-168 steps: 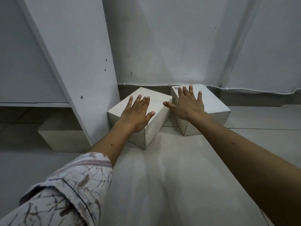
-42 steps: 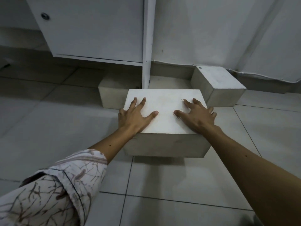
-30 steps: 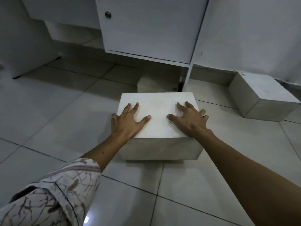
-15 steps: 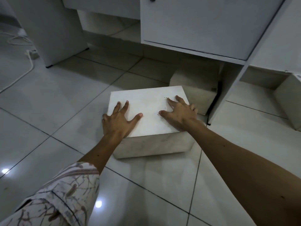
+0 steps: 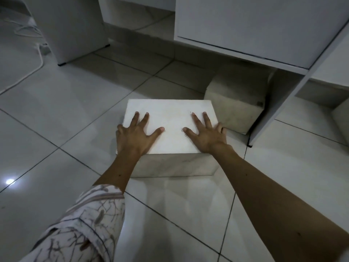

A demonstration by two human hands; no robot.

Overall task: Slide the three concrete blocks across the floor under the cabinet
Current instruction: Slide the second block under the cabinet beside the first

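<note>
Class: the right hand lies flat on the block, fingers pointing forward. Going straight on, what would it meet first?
Likely the second concrete block under the cabinet, just beyond the block the right hand presses; depth is uncertain.

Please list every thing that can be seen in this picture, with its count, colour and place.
concrete block under the hands: 1, pale grey-white, on the floor, centre.
concrete block under the cabinet: 1, grey, in shadow, right of centre.
third block: 1, grey, only partly visible, right edge.
cabinet: 1, white, top right.
cable: 1, white, on the floor, top left.
floor: 1, glossy pale tiles.
sleeve: 1, patterned, bottom left.
left hand: flat on the block.
right hand: flat on the block.
</note>
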